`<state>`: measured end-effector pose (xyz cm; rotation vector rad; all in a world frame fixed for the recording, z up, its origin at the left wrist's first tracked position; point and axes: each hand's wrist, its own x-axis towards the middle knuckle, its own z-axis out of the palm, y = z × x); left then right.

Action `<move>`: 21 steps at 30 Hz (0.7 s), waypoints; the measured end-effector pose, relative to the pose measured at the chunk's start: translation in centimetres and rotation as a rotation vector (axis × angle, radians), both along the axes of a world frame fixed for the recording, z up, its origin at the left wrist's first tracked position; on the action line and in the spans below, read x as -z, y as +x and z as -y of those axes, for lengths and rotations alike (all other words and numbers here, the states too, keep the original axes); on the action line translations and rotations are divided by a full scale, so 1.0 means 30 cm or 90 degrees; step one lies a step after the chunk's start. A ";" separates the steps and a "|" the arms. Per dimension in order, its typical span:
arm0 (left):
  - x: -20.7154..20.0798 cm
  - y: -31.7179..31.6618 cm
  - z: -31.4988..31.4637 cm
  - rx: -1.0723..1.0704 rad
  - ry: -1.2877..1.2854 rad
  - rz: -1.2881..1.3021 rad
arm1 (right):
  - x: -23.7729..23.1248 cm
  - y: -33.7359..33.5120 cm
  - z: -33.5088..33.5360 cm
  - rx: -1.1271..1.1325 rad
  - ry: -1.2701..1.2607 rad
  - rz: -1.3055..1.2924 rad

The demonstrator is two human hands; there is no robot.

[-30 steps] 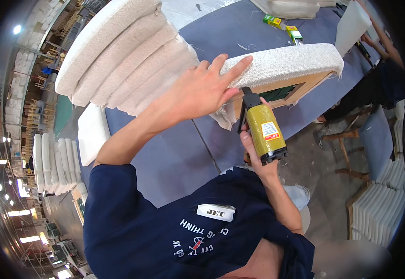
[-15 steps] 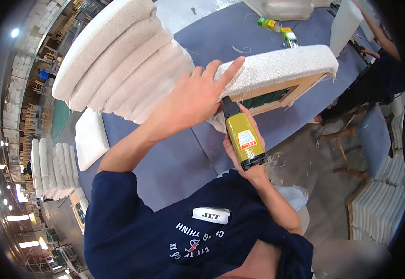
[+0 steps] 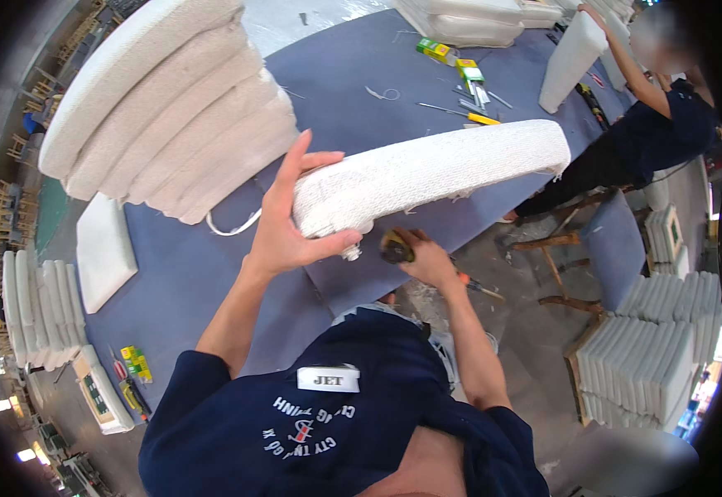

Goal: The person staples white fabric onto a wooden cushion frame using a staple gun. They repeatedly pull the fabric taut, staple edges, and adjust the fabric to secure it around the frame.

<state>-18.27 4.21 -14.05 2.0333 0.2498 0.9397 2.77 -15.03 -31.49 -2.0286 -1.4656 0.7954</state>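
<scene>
A white fabric-covered seat cushion (image 3: 435, 166) stands on its edge across the blue-grey table (image 3: 204, 273). My left hand (image 3: 282, 215) grips its left end, with the thumb on the near lower corner and the fingers over the top. My right hand (image 3: 429, 261) is below the cushion, apart from it, closed on a yellow-and-black staple gun (image 3: 396, 247). The gun is partly blurred and seen nearly end-on. Loose fabric threads hang from the cushion's lower edge.
Several white cushions (image 3: 179, 108) are stacked at the left, with another cushion (image 3: 106, 253) leaning nearby. Small boxes (image 3: 469, 70), a yellow-handled screwdriver (image 3: 483, 119) and other tools lie farther back. A co-worker (image 3: 667, 116) handles a cushion at right, beyond a chair (image 3: 605, 248).
The cushion has tipped, hiding its wooden underside. My left hand has shifted from its top to grasp its end. My right hand has drawn the staple gun down and away from it.
</scene>
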 end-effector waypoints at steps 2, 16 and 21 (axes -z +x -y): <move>0.050 0.012 0.032 0.003 -0.040 0.091 | 0.158 -0.042 -0.020 0.006 -0.007 0.037; -0.011 0.187 0.236 0.125 0.106 0.241 | -0.536 0.071 0.210 0.442 0.655 -0.204; -0.022 0.362 0.238 0.316 -0.003 0.054 | -0.588 0.106 0.289 0.573 0.615 -0.225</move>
